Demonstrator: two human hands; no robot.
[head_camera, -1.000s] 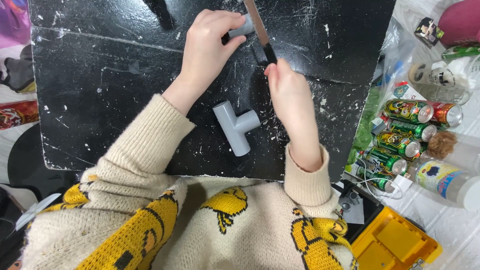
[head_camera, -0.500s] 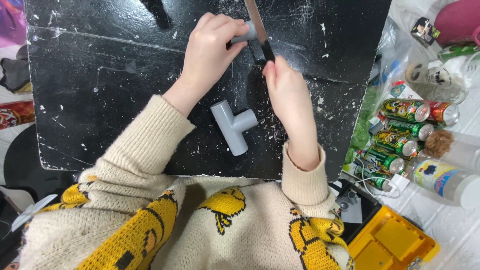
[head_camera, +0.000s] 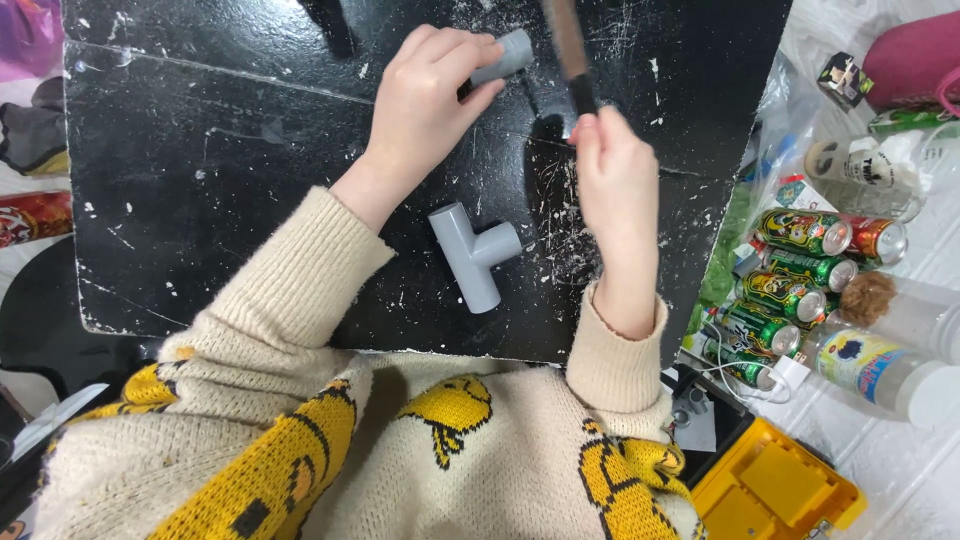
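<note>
Board: a black, scratched board (head_camera: 230, 190) with white flecks; everything below is placed from it.
Left hand: the left hand (head_camera: 425, 95) lies over the board's top middle, fingers curled tight around a short grey pipe piece (head_camera: 505, 55), whose end sticks out toward the right.
Right hand: the right hand (head_camera: 615, 185) is just right of the pipe piece, fingers pinched closed on the dark handle of a long thin tool (head_camera: 570, 50) that runs up off the board's top edge.
T-fitting: 1 grey T-shaped pipe fitting (head_camera: 475, 255) lies flat near the board's lower edge, between the 2 forearms, untouched.
Cans: green drink cans (head_camera: 790, 290) lie off the board's right edge.
Box: a yellow box (head_camera: 775, 490) sits below the board's right corner.
</note>
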